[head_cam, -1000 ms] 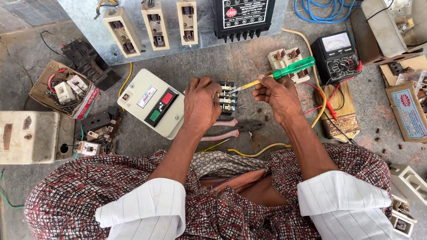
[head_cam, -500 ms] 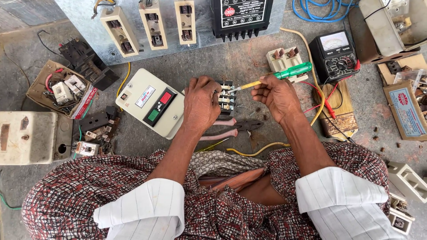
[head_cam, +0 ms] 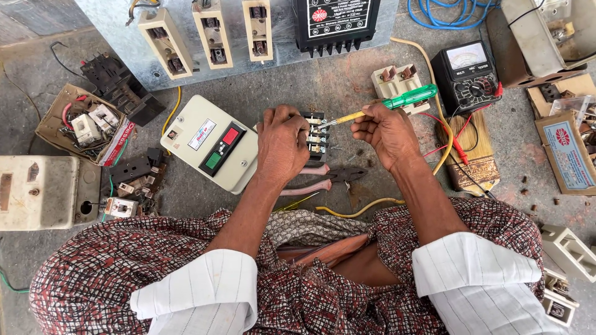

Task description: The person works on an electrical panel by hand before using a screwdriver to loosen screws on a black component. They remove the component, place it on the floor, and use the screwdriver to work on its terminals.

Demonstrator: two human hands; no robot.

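My left hand grips a small black terminal block with several screw terminals, holding it above the grey floor. My right hand holds a screwdriver with a green handle and yellow shaft. Its tip rests on a terminal near the top of the block. Under my hands lie pliers with pink handles.
A cream starter box with red and green buttons sits left of my left hand. A black multimeter with red leads, a brush, a white fuse holder, a carton of parts and a metal panel with fuse carriers surround me.
The screwdriver handle has shifted slightly; both hands stay on the terminal block and tool in about the same place.
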